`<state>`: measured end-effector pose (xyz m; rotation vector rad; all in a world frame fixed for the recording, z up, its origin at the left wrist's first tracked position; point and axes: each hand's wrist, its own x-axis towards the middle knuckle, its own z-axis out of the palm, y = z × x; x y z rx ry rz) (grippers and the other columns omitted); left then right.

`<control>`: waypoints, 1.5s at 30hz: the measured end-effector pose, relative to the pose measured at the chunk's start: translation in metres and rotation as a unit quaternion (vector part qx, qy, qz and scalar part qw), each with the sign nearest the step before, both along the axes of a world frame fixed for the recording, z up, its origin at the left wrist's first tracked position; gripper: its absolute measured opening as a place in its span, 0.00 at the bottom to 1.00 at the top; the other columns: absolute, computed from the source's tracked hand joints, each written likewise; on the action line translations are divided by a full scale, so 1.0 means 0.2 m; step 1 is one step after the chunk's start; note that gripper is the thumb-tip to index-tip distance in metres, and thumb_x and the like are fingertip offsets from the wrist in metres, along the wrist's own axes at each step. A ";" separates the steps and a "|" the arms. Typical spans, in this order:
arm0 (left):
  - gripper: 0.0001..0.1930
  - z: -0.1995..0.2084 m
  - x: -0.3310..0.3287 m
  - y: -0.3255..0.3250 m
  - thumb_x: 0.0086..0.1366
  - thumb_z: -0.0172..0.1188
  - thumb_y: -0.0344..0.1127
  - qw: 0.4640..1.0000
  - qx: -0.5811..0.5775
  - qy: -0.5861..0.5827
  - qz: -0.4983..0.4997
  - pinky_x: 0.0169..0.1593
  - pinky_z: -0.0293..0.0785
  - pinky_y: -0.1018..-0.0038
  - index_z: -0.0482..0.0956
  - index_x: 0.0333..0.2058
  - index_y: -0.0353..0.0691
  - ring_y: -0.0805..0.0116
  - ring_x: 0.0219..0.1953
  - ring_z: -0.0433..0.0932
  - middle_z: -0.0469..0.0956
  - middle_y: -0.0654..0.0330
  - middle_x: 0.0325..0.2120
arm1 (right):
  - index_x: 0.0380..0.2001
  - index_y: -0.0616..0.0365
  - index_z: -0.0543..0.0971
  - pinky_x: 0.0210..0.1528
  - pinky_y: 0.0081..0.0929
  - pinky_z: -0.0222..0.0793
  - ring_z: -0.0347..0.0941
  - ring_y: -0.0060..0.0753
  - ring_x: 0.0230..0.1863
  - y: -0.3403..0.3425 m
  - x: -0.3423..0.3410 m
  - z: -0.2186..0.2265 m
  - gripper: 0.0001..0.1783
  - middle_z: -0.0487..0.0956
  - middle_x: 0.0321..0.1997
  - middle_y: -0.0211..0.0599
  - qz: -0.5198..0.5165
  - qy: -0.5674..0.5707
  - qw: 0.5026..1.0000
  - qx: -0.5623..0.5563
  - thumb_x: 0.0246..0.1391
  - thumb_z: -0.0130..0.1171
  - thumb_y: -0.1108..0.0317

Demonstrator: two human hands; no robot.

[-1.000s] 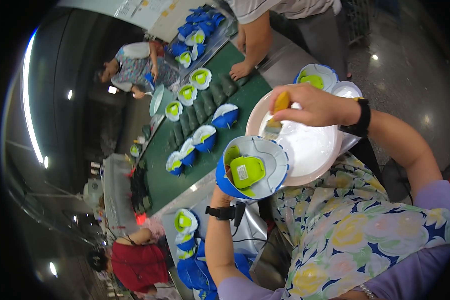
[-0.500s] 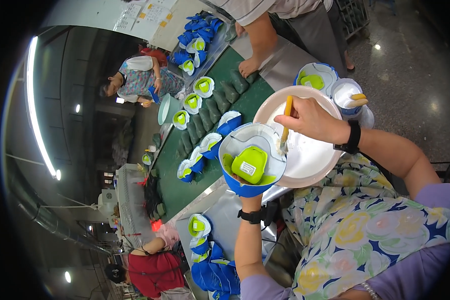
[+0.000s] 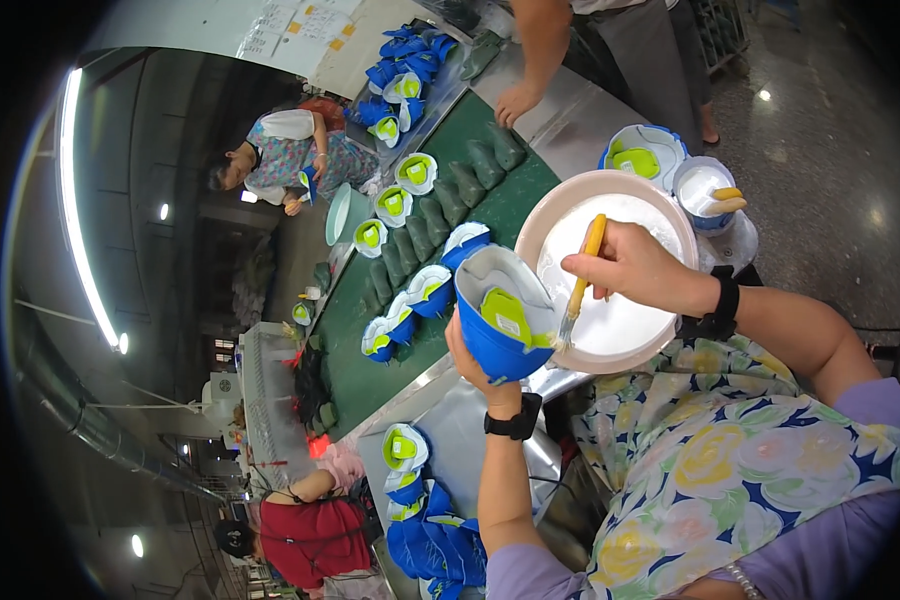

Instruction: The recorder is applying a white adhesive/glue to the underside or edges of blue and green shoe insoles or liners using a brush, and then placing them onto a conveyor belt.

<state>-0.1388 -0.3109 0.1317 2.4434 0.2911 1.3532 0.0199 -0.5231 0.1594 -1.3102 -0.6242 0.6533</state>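
Observation:
My left hand (image 3: 470, 362) wraps round a blue shoe upper (image 3: 492, 345) from its left and underside. The upper has a pale lining and a lime-green tongue with a white label, and its opening tilts toward the basin. My right hand (image 3: 635, 265) grips the yellow handle of a flat brush (image 3: 590, 262). The whitened bristles point down at the upper's right edge; whether they touch it is hard to tell. Just beneath my right hand sits a pale pink basin (image 3: 532, 222) holding white liquid (image 3: 615, 330).
Dark green foot-shaped lasts (image 3: 432, 220) and more uppers (image 3: 430, 285) line a green belt (image 3: 370, 385). A white pot (image 3: 698, 182) with yellow-handled tools stands beyond the basin. Blue uppers (image 3: 435, 540) lie piled at lower left. Co-workers (image 3: 310, 540) are nearby; one's hand (image 3: 518, 102) hovers by the lasts.
The shoe upper has been tipped toward the basin, and my left hand now shows along its side. The brush has come lower along its edge. The co-worker's hand across the belt has lifted off a last.

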 end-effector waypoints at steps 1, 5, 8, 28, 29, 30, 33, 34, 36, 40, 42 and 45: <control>0.19 -0.02 -0.02 0.05 0.65 0.58 0.30 0.987 -0.149 0.049 -0.045 0.53 0.74 0.68 0.71 0.54 0.35 0.62 0.50 0.76 0.75 0.54 0.49 | 0.34 0.68 0.75 0.27 0.18 0.73 0.76 0.21 0.25 0.00 0.01 -0.01 0.19 0.80 0.28 0.38 -0.008 -0.014 0.999 0.049 0.57 0.62 0.59; 0.20 -0.15 -0.15 0.17 0.68 0.54 0.39 0.784 -0.574 0.133 -0.198 0.55 0.74 0.64 0.70 0.56 0.37 0.61 0.50 0.77 0.76 0.55 0.51 | 0.39 0.64 0.75 0.34 0.20 0.73 0.78 0.25 0.31 -0.03 0.09 -0.01 0.14 0.80 0.31 0.37 -0.004 -0.150 0.983 0.103 0.58 0.62 0.62; 0.26 -0.16 -0.14 0.03 0.69 0.50 0.53 0.481 -0.810 0.113 -0.317 0.58 0.73 0.60 0.69 0.57 0.40 0.57 0.54 0.75 0.75 0.55 0.53 | 0.40 0.60 0.76 0.38 0.25 0.73 0.79 0.32 0.36 -0.04 0.10 0.00 0.12 0.81 0.34 0.38 -0.031 -0.302 0.946 0.115 0.58 0.62 0.65; 0.31 -0.19 -0.14 -0.11 0.66 0.51 0.58 0.515 -0.810 0.090 -0.267 0.62 0.68 0.53 0.67 0.60 0.41 0.53 0.56 0.73 0.73 0.53 0.55 | 0.33 0.61 0.73 0.32 0.31 0.71 0.78 0.42 0.27 0.00 0.14 0.10 0.11 0.80 0.27 0.45 0.080 -0.380 0.921 -0.025 0.57 0.59 0.64; 0.31 -0.17 -0.14 -0.11 0.67 0.52 0.55 0.544 -0.793 0.098 -0.257 0.62 0.67 0.53 0.66 0.61 0.42 0.53 0.57 0.72 0.72 0.54 0.56 | 0.33 0.61 0.74 0.32 0.31 0.71 0.78 0.42 0.27 -0.01 0.15 0.11 0.10 0.79 0.26 0.45 0.085 -0.386 0.917 -0.055 0.57 0.59 0.64; 0.31 -0.17 -0.12 -0.12 0.67 0.52 0.55 0.542 -0.793 0.096 -0.260 0.62 0.67 0.53 0.66 0.61 0.42 0.53 0.57 0.72 0.72 0.54 0.56 | 0.33 0.61 0.74 0.32 0.31 0.71 0.78 0.42 0.27 -0.03 0.16 0.13 0.10 0.79 0.26 0.45 0.085 -0.389 0.915 -0.057 0.57 0.59 0.64; 0.31 -0.16 -0.12 -0.11 0.67 0.52 0.55 0.554 -0.786 0.091 -0.259 0.62 0.67 0.53 0.66 0.61 0.42 0.53 0.57 0.72 0.72 0.54 0.57 | 0.34 0.63 0.75 0.35 0.35 0.72 0.78 0.47 0.30 -0.07 0.15 0.17 0.10 0.78 0.27 0.48 0.119 -0.352 0.922 -0.112 0.58 0.56 0.65; 0.30 -0.16 -0.11 -0.10 0.67 0.52 0.55 0.558 -0.784 0.089 -0.258 0.62 0.67 0.53 0.66 0.61 0.42 0.53 0.57 0.72 0.72 0.54 0.57 | 0.35 0.62 0.76 0.36 0.35 0.72 0.78 0.46 0.32 -0.06 0.13 0.17 0.10 0.78 0.29 0.47 0.071 -0.385 0.920 -0.006 0.58 0.57 0.65; 0.30 -0.15 -0.11 -0.12 0.67 0.52 0.54 0.567 -0.779 0.087 -0.255 0.62 0.67 0.53 0.66 0.61 0.42 0.53 0.57 0.72 0.72 0.54 0.57 | 0.36 0.61 0.76 0.37 0.35 0.72 0.78 0.46 0.33 -0.02 0.08 0.18 0.09 0.79 0.31 0.45 0.022 -0.414 0.905 0.102 0.58 0.57 0.65; 0.30 -0.13 -0.15 -0.09 0.67 0.52 0.54 0.584 -0.768 0.084 -0.248 0.62 0.67 0.53 0.66 0.61 0.42 0.53 0.58 0.72 0.72 0.54 0.57 | 0.35 0.60 0.76 0.38 0.35 0.73 0.77 0.46 0.35 0.03 0.08 0.11 0.12 0.78 0.34 0.44 0.051 -0.491 0.864 0.103 0.57 0.59 0.62; 0.30 -0.11 -0.18 -0.08 0.67 0.52 0.54 0.595 -0.762 0.077 -0.245 0.62 0.67 0.53 0.65 0.61 0.42 0.53 0.58 0.72 0.72 0.54 0.57 | 0.36 0.60 0.76 0.39 0.37 0.72 0.77 0.48 0.35 -0.02 0.11 0.13 0.12 0.78 0.33 0.45 0.082 -0.488 0.869 0.015 0.58 0.58 0.62; 0.30 -0.08 -0.23 -0.03 0.67 0.52 0.54 0.608 -0.753 0.069 -0.240 0.62 0.67 0.53 0.65 0.61 0.42 0.53 0.58 0.72 0.72 0.54 0.57 | 0.38 0.60 0.75 0.41 0.39 0.71 0.77 0.52 0.35 -0.08 0.14 0.12 0.12 0.78 0.34 0.48 0.133 -0.451 0.881 -0.049 0.59 0.57 0.62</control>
